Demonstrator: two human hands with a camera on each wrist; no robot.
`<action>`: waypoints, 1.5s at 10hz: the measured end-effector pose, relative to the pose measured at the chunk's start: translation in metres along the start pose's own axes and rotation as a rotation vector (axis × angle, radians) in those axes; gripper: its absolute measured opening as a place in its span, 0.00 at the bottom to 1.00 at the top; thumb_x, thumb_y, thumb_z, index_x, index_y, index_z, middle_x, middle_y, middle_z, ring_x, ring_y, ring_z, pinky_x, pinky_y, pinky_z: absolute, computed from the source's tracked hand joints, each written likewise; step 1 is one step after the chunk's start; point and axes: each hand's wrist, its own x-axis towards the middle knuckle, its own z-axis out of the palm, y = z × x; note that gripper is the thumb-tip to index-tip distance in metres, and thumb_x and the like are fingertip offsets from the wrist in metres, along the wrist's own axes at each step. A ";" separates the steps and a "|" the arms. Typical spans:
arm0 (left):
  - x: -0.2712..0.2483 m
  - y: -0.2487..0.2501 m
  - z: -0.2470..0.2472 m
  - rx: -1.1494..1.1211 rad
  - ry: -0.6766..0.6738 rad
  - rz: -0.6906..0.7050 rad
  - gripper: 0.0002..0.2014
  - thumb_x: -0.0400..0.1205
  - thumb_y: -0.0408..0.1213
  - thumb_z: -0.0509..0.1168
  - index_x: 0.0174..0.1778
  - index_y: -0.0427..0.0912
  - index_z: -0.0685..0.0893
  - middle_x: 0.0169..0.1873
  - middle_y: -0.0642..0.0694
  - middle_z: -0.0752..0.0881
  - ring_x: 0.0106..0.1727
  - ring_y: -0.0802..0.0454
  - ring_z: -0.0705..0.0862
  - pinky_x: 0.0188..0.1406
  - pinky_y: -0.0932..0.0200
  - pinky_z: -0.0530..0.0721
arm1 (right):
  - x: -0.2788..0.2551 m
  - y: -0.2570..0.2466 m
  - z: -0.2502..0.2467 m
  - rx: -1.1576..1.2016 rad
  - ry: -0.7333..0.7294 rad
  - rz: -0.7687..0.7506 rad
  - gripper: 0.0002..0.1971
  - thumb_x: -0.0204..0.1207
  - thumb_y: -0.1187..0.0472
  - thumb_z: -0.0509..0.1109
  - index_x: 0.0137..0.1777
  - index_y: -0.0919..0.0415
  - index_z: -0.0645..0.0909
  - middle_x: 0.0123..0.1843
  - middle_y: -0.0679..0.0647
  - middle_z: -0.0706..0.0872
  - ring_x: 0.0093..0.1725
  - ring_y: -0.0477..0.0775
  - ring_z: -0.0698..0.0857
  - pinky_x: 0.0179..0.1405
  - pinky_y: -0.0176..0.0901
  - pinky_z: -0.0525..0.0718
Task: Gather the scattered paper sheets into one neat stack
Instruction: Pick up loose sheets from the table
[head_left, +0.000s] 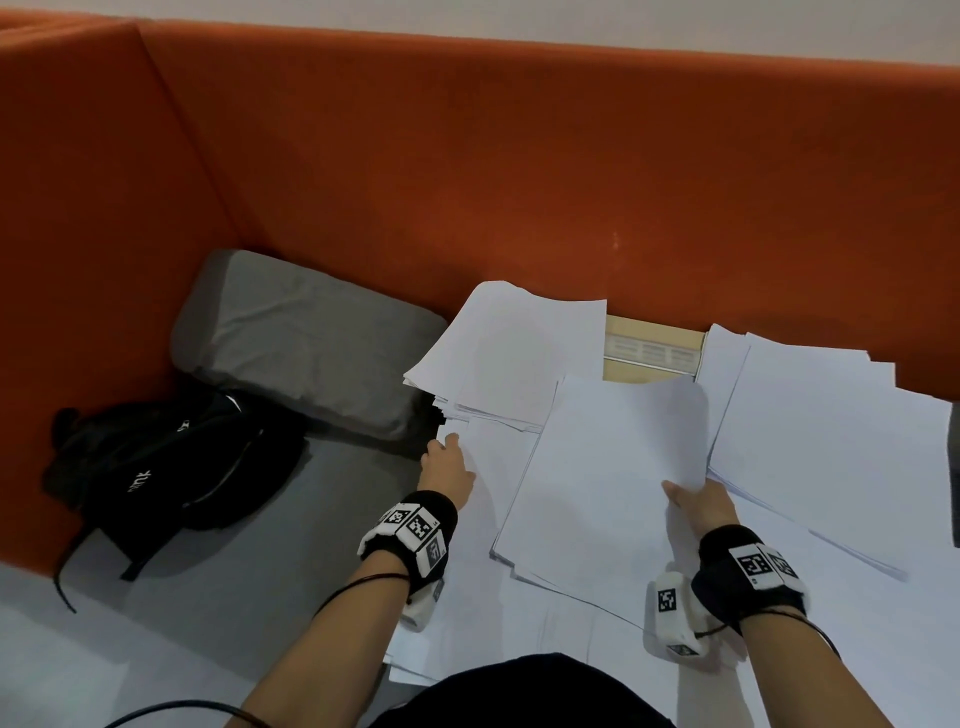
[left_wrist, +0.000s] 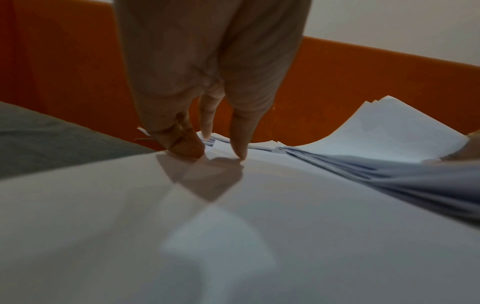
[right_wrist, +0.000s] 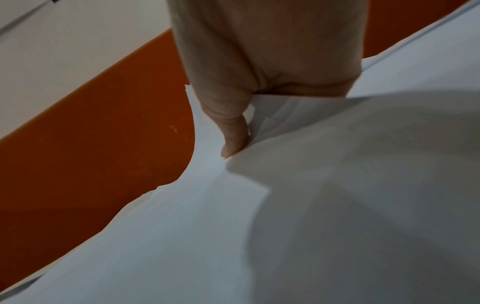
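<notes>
White paper sheets cover the desk. My right hand (head_left: 696, 501) grips a thick bundle of sheets (head_left: 613, 467) by its near right corner and holds it tilted above the others; in the right wrist view the thumb (right_wrist: 233, 131) lies on top of the fanned edges (right_wrist: 280, 115), with the fingers hidden beneath. My left hand (head_left: 444, 452) rests at the left edge of the flat sheets (head_left: 498, 597), its fingertips (left_wrist: 240, 152) pressing down on the paper (left_wrist: 233, 226). A loose pile (head_left: 519, 358) lies behind it. Another pile (head_left: 831, 415) lies at the right.
An orange padded partition (head_left: 519, 156) walls the back and left. A grey cushion (head_left: 306, 338) and a black bag (head_left: 171, 467) sit left of the papers. A strip of wooden desk with a cable slot (head_left: 649, 356) shows between the two back piles.
</notes>
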 end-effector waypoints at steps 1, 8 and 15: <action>0.002 0.001 -0.001 -0.051 0.017 -0.023 0.30 0.81 0.30 0.64 0.77 0.34 0.57 0.71 0.33 0.68 0.71 0.37 0.70 0.69 0.51 0.71 | -0.001 0.000 0.000 0.000 0.004 -0.005 0.20 0.77 0.60 0.69 0.63 0.74 0.77 0.61 0.72 0.83 0.61 0.70 0.81 0.60 0.54 0.76; 0.011 0.015 0.002 -0.232 -0.032 -0.027 0.15 0.78 0.28 0.64 0.61 0.28 0.77 0.61 0.33 0.80 0.63 0.37 0.80 0.62 0.49 0.81 | -0.005 0.003 -0.002 0.046 -0.005 -0.014 0.19 0.78 0.60 0.68 0.63 0.72 0.77 0.59 0.70 0.84 0.60 0.68 0.82 0.58 0.51 0.76; -0.016 0.039 -0.098 0.053 0.171 0.312 0.16 0.77 0.30 0.67 0.62 0.40 0.81 0.60 0.37 0.84 0.63 0.38 0.80 0.59 0.53 0.77 | -0.006 0.003 -0.002 0.069 -0.007 -0.010 0.19 0.77 0.60 0.69 0.63 0.73 0.77 0.58 0.71 0.84 0.59 0.69 0.82 0.59 0.54 0.77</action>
